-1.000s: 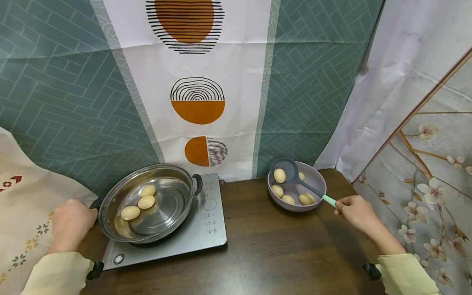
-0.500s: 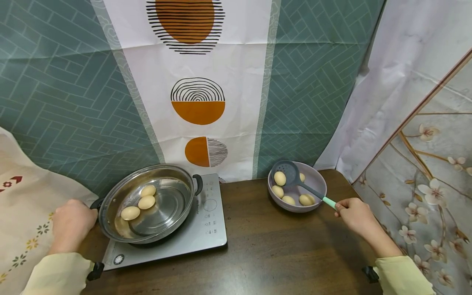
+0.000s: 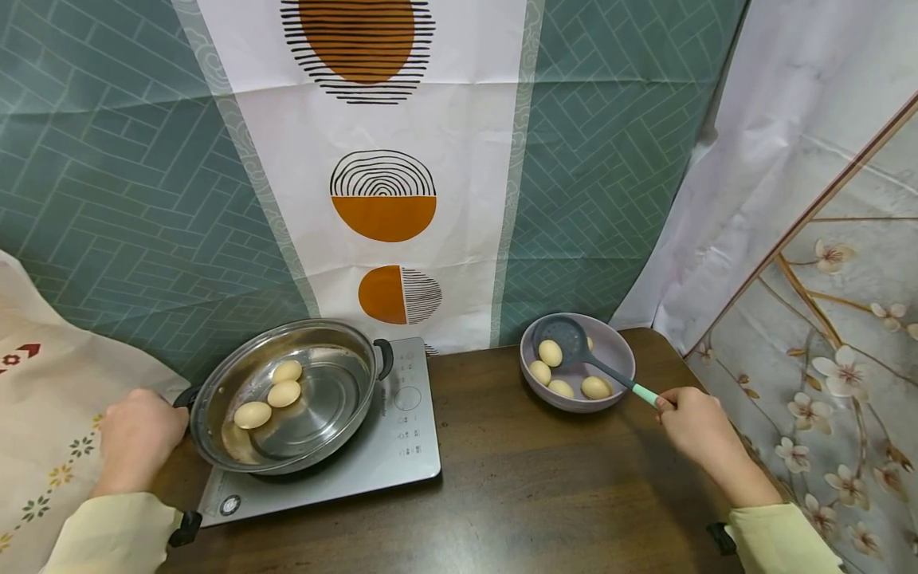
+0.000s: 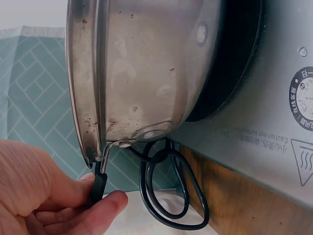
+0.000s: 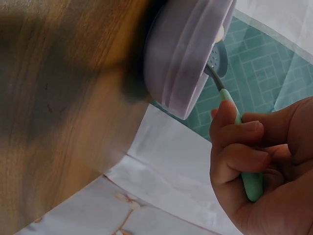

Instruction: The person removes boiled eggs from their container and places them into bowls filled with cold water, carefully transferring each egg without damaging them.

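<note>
My left hand (image 3: 141, 430) pinches the black side handle (image 4: 99, 182) of a wide steel pot (image 3: 358, 422). Inside the pot lie three pale eggs (image 3: 284, 393), toward its left side. On the right, my right hand (image 3: 696, 422) grips the mint-green handle (image 5: 252, 183) of a grey slotted ladle (image 3: 570, 335). The ladle's head is at the lilac bowl (image 3: 622, 351), over its back left part, with one egg (image 3: 550, 353) on it. Several other eggs (image 3: 596, 387) lie in the bowl, one partly hidden behind the ladle.
Under the pot is a silver induction cooker (image 3: 416, 446) on a dark wooden table (image 3: 495, 478). A looped black cord (image 4: 195, 196) hangs beside the cooker. Patterned curtains (image 3: 602, 159) stand behind, and a floral cloth (image 3: 825, 414) borders the right side.
My right hand has shifted slightly right and down. The ladle's head has moved right and lower within the bowl, its egg moving along. My left hand and the pot stay put.
</note>
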Motion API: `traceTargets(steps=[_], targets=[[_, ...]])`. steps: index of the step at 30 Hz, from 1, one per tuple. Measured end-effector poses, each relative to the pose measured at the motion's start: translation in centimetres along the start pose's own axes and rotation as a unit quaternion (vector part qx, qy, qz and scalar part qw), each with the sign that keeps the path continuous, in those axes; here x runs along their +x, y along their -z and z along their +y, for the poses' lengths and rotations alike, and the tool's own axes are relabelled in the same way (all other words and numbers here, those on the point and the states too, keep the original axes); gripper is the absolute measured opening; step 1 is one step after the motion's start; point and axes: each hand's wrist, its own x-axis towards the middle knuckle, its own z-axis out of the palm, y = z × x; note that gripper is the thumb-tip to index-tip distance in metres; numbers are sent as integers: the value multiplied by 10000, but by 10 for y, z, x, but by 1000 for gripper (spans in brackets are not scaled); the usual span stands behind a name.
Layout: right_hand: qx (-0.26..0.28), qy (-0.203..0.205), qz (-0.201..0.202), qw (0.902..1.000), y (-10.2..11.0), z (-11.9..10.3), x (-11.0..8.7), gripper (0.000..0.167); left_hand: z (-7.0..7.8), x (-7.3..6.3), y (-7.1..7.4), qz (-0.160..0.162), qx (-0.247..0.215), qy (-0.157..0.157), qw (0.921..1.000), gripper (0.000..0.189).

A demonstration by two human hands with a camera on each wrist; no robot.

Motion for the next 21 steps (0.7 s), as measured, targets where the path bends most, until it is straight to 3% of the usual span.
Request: traceTargets(steps=[21], targets=[[-502, 278, 651, 9962, 0, -5, -5, 23, 0, -1, 0, -14, -16, -13, 10000, 33]])
